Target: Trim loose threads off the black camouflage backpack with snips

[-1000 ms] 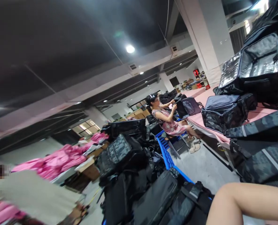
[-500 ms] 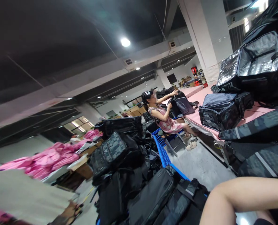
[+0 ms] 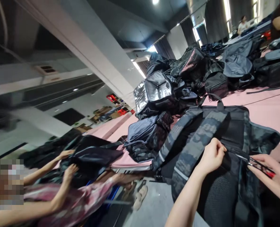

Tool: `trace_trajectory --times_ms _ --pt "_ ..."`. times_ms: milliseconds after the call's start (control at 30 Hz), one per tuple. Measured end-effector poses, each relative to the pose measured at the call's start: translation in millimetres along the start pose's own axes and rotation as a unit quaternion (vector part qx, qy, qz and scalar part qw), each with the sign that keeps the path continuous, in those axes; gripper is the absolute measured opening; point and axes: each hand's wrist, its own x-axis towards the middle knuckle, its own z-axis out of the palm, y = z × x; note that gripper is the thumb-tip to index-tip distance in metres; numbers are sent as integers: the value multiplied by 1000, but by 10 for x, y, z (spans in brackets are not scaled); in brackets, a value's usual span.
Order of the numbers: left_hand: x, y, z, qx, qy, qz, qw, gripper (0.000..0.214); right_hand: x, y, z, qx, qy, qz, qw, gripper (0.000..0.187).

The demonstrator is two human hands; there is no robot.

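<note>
1. A camouflage backpack (image 3: 201, 132) was laid on the pink table (image 3: 267, 107) in a dim workshop.
2. Its fabric was pinched by the left hand (image 3: 212, 156).
3. Scissors (image 3: 260, 164) were gripped by the right hand (image 3: 276, 176).
4. Dark bags (image 3: 159, 91) were heaped behind.

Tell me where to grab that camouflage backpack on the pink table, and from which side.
Grip the camouflage backpack by its top carry handle, coming from above on the far side. The loop stands clear of the body, while the left hand and right hand occupy the near mesh panel.
</note>
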Motion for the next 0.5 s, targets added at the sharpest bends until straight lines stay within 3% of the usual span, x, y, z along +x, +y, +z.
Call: trace_trajectory --times_ms 200,300,400,500 --pt "9 11 33 -33 -3 5 999 7 147 27 113 -73 8 -136 988 25" --pt "14 7 35 -53 -7 5 999 8 199 -30 107 -91 42 -180 979 23" --pt "16 -5 49 -66 -14 4 998 7 260 -86 93 -76 54 -194 977 22" --pt "14 -10 55 -96 -9 -3 995 9 288 -72 58 -21 7 -141 990 24"
